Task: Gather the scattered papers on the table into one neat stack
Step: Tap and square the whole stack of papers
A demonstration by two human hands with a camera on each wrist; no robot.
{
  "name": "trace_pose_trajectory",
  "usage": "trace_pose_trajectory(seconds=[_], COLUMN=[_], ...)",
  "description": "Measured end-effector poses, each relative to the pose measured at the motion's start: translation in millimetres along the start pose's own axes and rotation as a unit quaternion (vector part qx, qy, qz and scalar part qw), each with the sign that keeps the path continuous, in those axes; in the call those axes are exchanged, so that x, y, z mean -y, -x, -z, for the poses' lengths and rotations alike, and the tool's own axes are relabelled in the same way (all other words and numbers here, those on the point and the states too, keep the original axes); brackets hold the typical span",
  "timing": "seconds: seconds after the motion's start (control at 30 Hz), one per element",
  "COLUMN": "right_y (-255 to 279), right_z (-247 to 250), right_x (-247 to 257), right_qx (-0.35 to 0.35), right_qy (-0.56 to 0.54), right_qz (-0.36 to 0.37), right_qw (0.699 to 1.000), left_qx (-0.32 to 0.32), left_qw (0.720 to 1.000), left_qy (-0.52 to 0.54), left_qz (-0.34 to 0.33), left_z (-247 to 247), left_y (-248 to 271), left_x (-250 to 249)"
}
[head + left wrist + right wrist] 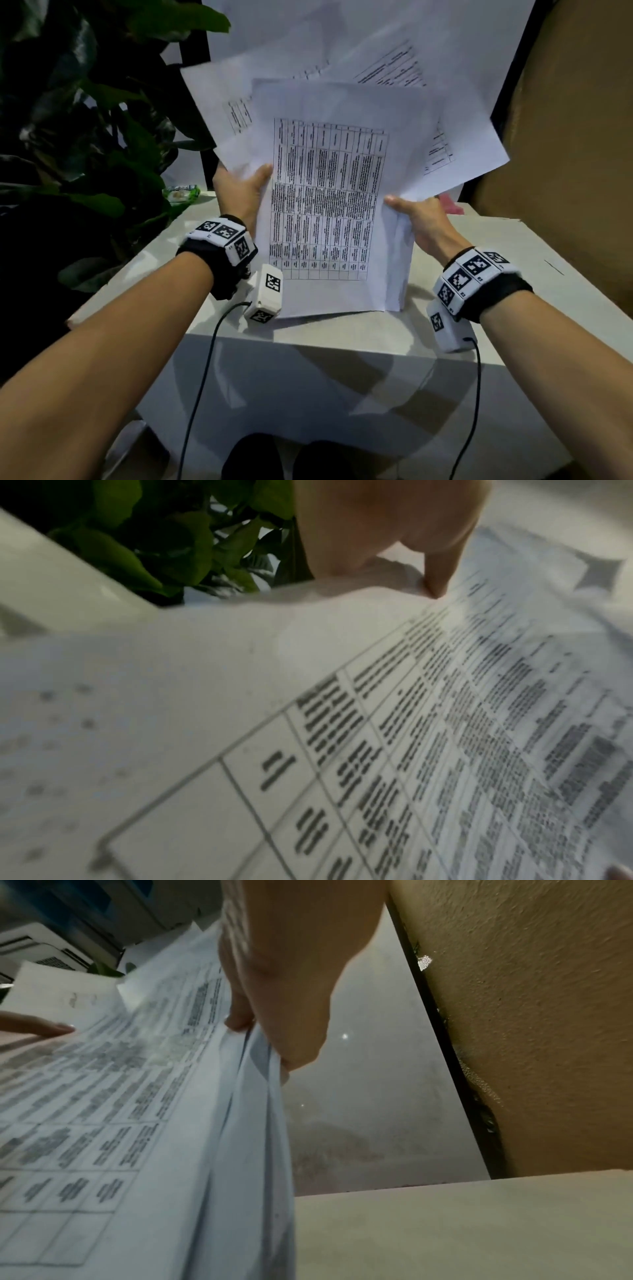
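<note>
Both hands, left (pixel 241 192) and right (pixel 419 216), gripping fanned papers (pixel 329 205) upright on the counter (pixel 513 246); skewed rear sheets likely to slip if loosened.

Dim, bluish light; wrist views motion-blurred; head view bowed at its edges.

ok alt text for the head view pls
Both hands, left hand and right hand, hold a fanned bundle of printed papers upright, bottom edges on a white table. Leafy plant at left.
</note>
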State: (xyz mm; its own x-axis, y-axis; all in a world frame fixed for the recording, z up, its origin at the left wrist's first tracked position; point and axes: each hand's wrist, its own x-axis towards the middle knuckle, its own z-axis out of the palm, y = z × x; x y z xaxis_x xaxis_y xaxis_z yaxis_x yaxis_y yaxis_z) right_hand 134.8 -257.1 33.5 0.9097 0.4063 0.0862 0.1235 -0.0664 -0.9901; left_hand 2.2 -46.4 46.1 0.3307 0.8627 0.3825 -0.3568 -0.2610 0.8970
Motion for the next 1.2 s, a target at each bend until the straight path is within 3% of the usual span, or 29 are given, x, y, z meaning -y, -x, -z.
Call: trace_pose_trajectory(seconds=[0.27, 0.47, 0.57, 0.8, 0.87, 0.97, 1.1, 1.2], right_y=[1.5, 10.8, 3.6, -7.9, -7.8, -8.5, -5.2, -4.6], right_z=[-21.7, -25.0, -22.9, -23.4, -26.3, -28.3, -28.1, -27.7], right_x=[30.6, 12.1, 7.7, 18.1, 17.4, 19.0, 22.0, 21.8], right_qx=[-0.074, -0.004, -0.05, -0.088, -0.1, -0.111, -0.118, -0.121], right_qy=[-0.062, -0.072, -0.056, -0.032, -0.046, -0.046, -0.014, -0.009], right_qz=[0.121, 0.125, 0.093, 0.049, 0.045, 0.043, 0.039, 0.048], right_qw=[0.988, 0.99, 0.993, 0.994, 0.993, 0.992, 0.992, 0.991], left_qx=[0.013, 0.076, 0.11, 0.103, 0.087, 0.081, 0.117, 0.127], left_qw=[0.994, 0.994, 0.992, 0.993, 0.996, 0.995, 0.985, 0.986], left_qy=[-0.025, -0.053, -0.058, -0.059, -0.004, 0.056, 0.111, 0.094], left_qz=[-0.101, -0.055, -0.003, -0.01, -0.027, 0.001, 0.06, 0.06], left_z=[-18.9, -14.6, -12.6, -10.9, -9.7, -6.4, 7.1, 14.4], left_y=[-0.2, 20.6, 26.2, 21.1, 20.2, 17.0, -35.1, -28.9], left_x=[-24.7, 2.3, 0.3, -18.1, -20.3, -30.9, 19.2, -8.7])
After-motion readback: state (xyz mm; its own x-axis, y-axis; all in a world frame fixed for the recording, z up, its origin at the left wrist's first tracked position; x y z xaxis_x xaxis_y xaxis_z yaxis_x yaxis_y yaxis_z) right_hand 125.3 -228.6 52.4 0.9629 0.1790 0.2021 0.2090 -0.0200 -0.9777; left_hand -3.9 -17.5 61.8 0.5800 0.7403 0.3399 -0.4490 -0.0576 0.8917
